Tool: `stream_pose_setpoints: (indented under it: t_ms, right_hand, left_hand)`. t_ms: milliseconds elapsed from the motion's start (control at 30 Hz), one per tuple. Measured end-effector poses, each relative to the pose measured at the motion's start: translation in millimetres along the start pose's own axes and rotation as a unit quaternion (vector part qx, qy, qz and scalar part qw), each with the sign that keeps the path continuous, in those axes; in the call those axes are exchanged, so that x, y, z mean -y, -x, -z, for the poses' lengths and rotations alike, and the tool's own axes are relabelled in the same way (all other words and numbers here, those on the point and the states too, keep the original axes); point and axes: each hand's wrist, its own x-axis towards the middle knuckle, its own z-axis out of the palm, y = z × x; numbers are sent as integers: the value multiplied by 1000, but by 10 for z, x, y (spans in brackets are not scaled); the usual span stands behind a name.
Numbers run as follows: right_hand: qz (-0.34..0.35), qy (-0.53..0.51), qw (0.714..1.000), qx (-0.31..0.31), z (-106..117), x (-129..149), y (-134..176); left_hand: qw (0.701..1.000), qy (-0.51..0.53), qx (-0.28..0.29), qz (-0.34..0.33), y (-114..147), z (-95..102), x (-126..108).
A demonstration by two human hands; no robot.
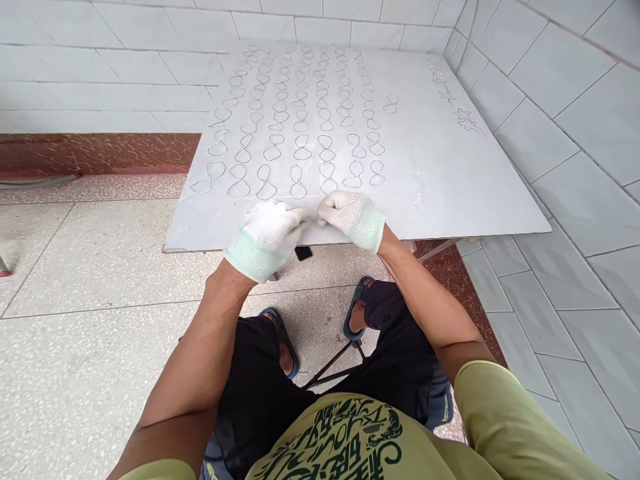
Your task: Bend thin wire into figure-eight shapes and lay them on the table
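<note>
Right hand [347,212] grip pinches thin wire [316,216]; left hand [274,230] grip unclear. Shirt lettering [343,433] illegible.

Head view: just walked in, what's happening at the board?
A person's white-gloved left hand and white-gloved right hand meet over the near edge of a flat white board. The right fingertips seem to pinch a thin wire-like piece, mostly hidden. Beyond, thin, dark figure-eight loops lie in rows; thin star-shaped outlines lie toward the far right.
</note>
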Motion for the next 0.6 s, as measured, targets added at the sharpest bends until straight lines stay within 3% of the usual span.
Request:
stream_pose_setpoints:
  t_ms: [133,267,600]
  right_hand:
    - [-9,11,1000,19,6,-5,-3]
    - [-4,31,999,31,9,6,-20]
    - [-27,-2,1000,13,-2,82,26]
  left_hand:
    - [999,-18,15,-38,-8,-28,32]
    - [998,-27,-5,-58,9,-60,28]
    - [999,13,-43,-14,44,-85,-42]
